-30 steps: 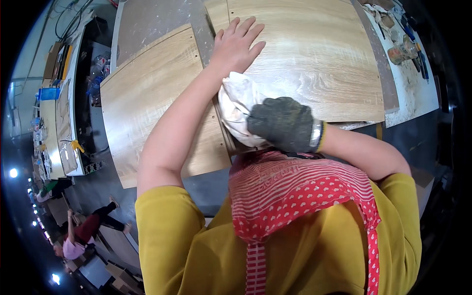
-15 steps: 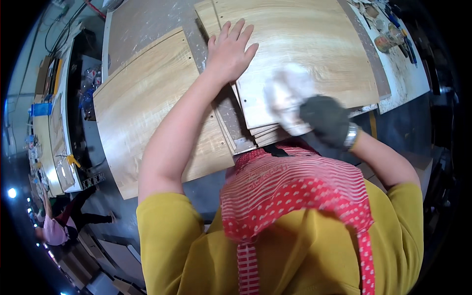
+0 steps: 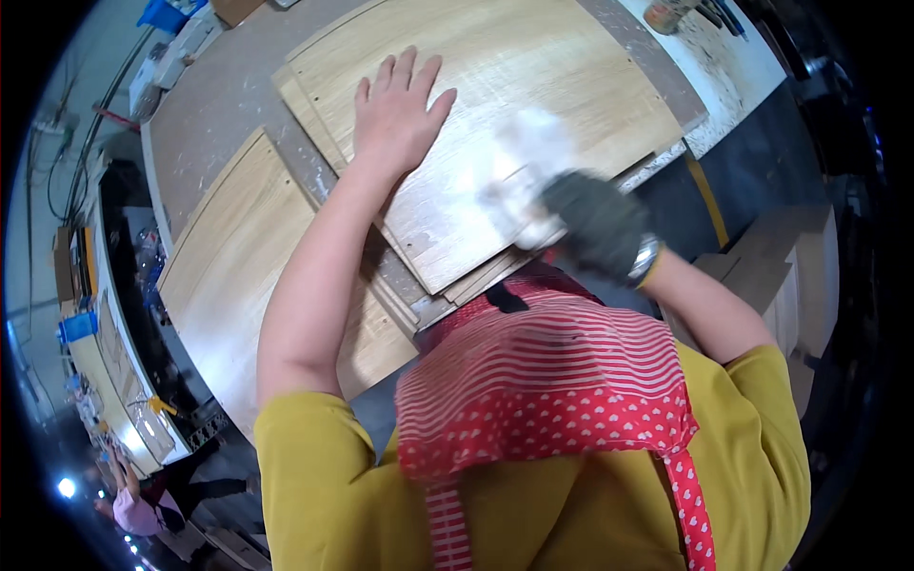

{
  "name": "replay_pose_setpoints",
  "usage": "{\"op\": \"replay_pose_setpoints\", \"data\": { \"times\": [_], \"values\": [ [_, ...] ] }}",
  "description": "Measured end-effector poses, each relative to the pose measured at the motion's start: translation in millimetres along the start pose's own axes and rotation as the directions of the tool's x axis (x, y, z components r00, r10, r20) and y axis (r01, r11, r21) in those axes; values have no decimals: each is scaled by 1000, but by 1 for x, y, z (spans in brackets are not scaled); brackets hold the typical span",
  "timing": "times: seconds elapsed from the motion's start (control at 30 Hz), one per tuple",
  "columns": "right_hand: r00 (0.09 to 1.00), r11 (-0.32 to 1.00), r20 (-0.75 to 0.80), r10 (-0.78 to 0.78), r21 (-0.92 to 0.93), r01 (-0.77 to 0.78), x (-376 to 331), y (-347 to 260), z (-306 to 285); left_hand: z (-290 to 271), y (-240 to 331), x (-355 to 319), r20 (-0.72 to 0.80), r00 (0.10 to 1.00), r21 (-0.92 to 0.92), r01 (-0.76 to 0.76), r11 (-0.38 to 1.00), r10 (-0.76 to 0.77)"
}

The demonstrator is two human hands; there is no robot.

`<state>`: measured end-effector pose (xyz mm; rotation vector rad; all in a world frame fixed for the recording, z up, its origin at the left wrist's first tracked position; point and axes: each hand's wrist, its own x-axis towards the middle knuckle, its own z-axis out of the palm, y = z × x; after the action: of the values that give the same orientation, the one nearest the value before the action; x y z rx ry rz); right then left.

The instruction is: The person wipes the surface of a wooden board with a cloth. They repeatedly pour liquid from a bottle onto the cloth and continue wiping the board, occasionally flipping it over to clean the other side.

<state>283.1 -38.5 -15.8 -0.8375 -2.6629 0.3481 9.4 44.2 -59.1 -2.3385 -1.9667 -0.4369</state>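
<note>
My bare left hand (image 3: pixel 398 116) lies flat with fingers spread on the top wood-grain panel (image 3: pixel 514 67) of a stack, close to its left edge. In a dark glove, my right hand (image 3: pixel 598 224) is closed on a white cloth (image 3: pixel 528 171), which is pressed against the same panel near its front edge. Both cloth and glove are smeared by motion, and the gloved fingertips are hidden. Small dark holes show along the panel's edges. Left of the stack, partly under my left forearm, lies another wood-grain panel (image 3: pixel 228 257).
A worn worktable (image 3: pixel 190 124) carries the panels. A jar (image 3: pixel 666 13) and several pens or tools stand at the far right on a stained white board (image 3: pixel 728 81). Cardboard (image 3: pixel 785 276) is at the right. Another person (image 3: pixel 138 509) works at a bench at the far left.
The whole view has turned and shifted, so the panels appear rotated and lower left. My right hand and the cloth are still at the panel's front part; my left hand stays flat on it.
</note>
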Motion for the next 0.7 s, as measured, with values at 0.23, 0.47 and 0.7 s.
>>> {"op": "replay_pose_setpoints", "data": {
  "times": [0.23,0.47,0.7],
  "values": [
    [994,981,-101,51,-181,-69,-6,-2,11,-3,10,6,13,1000,-11,13,1000,-13],
    [923,930,-338,186,-243,-277,-50,94,-25,-18,15,-2,94,994,3,57,998,-57],
    [350,529,-495,795,283,-800,-126,180,-119,-25,17,1,160,985,-14,73,997,-70]
  ]
}}
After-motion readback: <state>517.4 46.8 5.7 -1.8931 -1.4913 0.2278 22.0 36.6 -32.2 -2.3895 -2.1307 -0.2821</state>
